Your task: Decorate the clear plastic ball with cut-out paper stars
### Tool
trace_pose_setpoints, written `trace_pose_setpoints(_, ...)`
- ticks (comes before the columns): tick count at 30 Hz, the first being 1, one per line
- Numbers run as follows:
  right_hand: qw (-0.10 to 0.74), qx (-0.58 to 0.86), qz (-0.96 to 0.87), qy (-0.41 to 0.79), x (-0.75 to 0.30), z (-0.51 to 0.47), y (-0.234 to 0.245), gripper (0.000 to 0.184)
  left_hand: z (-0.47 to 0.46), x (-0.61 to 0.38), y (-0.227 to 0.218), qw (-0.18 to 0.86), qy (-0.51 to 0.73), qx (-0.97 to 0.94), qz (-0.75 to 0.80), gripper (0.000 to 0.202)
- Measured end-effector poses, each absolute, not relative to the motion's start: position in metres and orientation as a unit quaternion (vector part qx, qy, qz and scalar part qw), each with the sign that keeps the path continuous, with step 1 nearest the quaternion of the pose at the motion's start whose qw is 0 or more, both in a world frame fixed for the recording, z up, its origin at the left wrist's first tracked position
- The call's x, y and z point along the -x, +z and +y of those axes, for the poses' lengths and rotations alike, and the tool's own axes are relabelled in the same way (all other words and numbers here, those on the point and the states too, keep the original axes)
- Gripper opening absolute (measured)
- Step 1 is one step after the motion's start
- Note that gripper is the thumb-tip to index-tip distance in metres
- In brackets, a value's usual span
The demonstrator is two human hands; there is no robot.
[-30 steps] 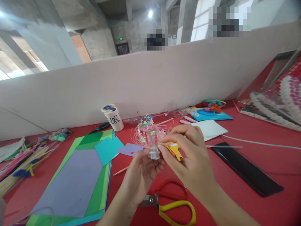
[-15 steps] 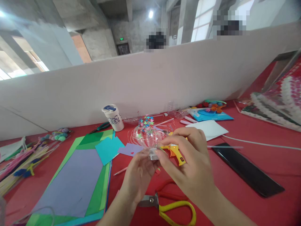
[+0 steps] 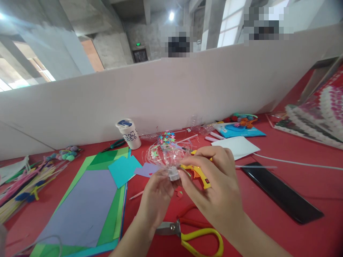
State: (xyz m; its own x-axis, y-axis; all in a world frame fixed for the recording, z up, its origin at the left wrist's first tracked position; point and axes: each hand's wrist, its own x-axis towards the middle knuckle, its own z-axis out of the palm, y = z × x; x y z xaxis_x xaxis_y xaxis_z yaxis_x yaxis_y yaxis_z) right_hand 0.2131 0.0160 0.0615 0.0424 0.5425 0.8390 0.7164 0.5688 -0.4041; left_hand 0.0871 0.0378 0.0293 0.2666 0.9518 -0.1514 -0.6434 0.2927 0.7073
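Colourless bottle (image 3: 173, 173), yellow glue gun (image 3: 205, 179), red tabletop (image 3: 308, 185), white cup (image 3: 129, 134) with blue lettering (image 3: 131, 136)

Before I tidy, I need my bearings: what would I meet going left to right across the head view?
Pompoms → turquoise paper → left hand → clear plastic piece → right hand → glossy black object.

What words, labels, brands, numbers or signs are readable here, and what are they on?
None reads for certain.
White cup: dark blue lettering, too blurred to read.
Green lit sign at the back: too small.
Blue packet: any print is too small.
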Motion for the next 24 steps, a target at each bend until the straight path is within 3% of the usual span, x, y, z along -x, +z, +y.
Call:
trace_pose_setpoints(10,0.513,0.481,-0.706,-0.089,-0.219,0.025,0.057,0.018,0.037,-0.091,0.030,0.790,0.489,-0.238,0.283,0.022)
trace_pose_setpoints(24,0.517,0.448,-0.727,-0.063,-0.219,0.030,0.052,0.011,0.035,-0.090,0.029,0.793,0.490,-0.234,0.276,0.025)
